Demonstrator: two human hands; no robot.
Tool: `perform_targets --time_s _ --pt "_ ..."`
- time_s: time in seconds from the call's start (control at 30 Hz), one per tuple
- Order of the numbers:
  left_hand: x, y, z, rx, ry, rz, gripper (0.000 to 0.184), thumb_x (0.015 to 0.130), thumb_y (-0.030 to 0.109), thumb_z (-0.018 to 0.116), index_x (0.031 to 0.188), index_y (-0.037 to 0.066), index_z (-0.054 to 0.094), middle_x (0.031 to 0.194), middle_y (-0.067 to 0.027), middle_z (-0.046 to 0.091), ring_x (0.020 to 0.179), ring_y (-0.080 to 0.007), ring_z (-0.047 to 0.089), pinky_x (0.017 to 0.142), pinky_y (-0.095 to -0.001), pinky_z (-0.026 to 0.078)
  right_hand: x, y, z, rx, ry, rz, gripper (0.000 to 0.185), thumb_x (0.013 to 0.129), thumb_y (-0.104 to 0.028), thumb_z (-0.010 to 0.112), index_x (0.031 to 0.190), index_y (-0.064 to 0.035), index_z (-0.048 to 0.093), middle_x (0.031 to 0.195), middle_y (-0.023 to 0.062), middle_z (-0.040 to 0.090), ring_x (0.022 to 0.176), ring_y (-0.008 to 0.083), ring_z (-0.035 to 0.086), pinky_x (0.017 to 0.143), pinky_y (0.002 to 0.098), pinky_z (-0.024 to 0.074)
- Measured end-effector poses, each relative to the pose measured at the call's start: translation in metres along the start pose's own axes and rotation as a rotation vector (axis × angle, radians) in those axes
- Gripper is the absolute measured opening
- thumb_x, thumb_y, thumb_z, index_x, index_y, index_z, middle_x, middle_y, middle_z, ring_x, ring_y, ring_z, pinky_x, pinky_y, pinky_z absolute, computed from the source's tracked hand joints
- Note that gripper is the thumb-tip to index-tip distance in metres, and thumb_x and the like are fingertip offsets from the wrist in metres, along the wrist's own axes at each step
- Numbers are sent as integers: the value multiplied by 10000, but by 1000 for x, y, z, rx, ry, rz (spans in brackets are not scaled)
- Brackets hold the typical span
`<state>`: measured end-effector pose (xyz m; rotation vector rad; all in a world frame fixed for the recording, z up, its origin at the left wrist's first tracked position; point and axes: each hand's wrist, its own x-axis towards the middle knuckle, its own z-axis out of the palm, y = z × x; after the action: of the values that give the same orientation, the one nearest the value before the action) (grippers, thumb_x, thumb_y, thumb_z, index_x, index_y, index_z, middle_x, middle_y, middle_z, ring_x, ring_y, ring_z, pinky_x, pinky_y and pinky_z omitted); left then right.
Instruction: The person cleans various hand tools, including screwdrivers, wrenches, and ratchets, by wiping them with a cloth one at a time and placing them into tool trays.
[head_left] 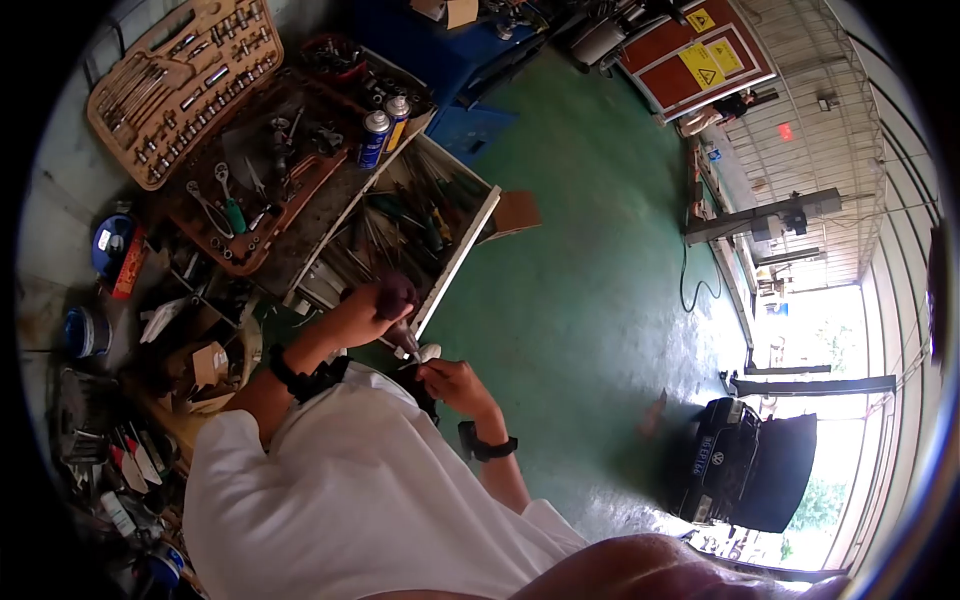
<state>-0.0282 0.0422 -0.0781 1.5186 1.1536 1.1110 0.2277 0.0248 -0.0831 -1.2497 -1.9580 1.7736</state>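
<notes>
My left hand (370, 318) is wrapped round a dark maroon tool (398, 296) with a rounded end and a narrowing nose; its exact kind is not clear. The nose points towards my right hand (452, 386). Those fingers are closed in a pinch at the tool's tip, on a thin, light-coloured piece too small to name. Both hands are in front of my white shirt, just beside an open drawer (462, 262) holding screwdrivers and other long hand tools.
A socket set case (150, 165) stands open at the workbench's back, with ratchets and pliers before it. Two spray cans (373, 140) are near the bench edge. Green floor (580, 250) stretches towards a black car (722, 465) with its hood raised. Another person (715, 113) is far off.
</notes>
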Motion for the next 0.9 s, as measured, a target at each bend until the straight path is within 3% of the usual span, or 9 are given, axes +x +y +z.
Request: perform_targets --time_s 0.13,0.2,0.4,0.53,0.6,0.67,0.73,0.87,0.9 --pt "-4 -29 2 238 -165 119 197 857 152 704 1003 59 611 964 -201 600 874 -391 611 768 -421 504 -1 4 -3 -300 56 -122 213 973 -196 591 900 -14 675 580 82 589 502 151 559 500 323 430" --pt "-8 -28 2 435 -290 137 262 805 159 735 1012 44 623 971 -209 611 907 -405 615 768 -451 504 -1 -1 0 -807 142 -213 244 976 -254 572 879 -56 677 620 118 630 550 252 635 525 370 470" --pt "-21 -60 21 774 -193 -59 347 804 203 740 1045 -15 618 988 -210 614 1012 -412 575 880 -494 451 27 -3 16 -1099 103 -151 222 954 -308 555 912 -133 684 721 160 675 656 348 673 552 474 506" --pt "-9 -57 20 836 -51 -11 386 847 264 718 1085 -23 620 1032 -211 617 1028 -407 559 951 -492 411 53 6 34 -1064 269 -73 185 923 -281 609 900 -108 670 690 172 658 671 395 654 562 479 504" --pt "-2 -46 25 863 189 334 401 888 340 677 1109 6 646 1052 -211 625 1017 -402 559 991 -458 392 66 17 40 -796 423 -97 145 900 -230 622 923 -93 666 714 190 664 700 419 648 583 496 509" --pt "5 -58 43 692 174 291 382 890 354 673 1095 33 662 1037 -207 632 1027 -396 558 1020 -469 363 76 29 41 -734 419 -165 120 853 -133 647 944 -56 655 709 183 670 674 380 667 576 466 513" --pt "3 -56 43 507 145 236 363 891 368 669 1082 59 679 1022 -203 639 1036 -390 557 1049 -479 334 87 34 42 -273 301 -263 79 871 -134 644 903 -63 656 732 185 675 692 362 676 617 476 525" --pt "21 -42 14 676 -10 230 373 855 314 711 1140 88 629 1127 -159 603 1058 -377 553 1080 -554 277 80 29 25 269 39 -42 176 957 -177 629 889 -16 647 629 -5 570 544 81 496 479 261 375" --pt "22 -41 6 569 153 351 333 842 337 709 1047 83 641 1036 -136 612 1003 -359 555 1076 -571 271 63 1 13 213 3 55 244 989 -226 601 897 -7 653 626 -32 556 516 36 445 453 226 321"
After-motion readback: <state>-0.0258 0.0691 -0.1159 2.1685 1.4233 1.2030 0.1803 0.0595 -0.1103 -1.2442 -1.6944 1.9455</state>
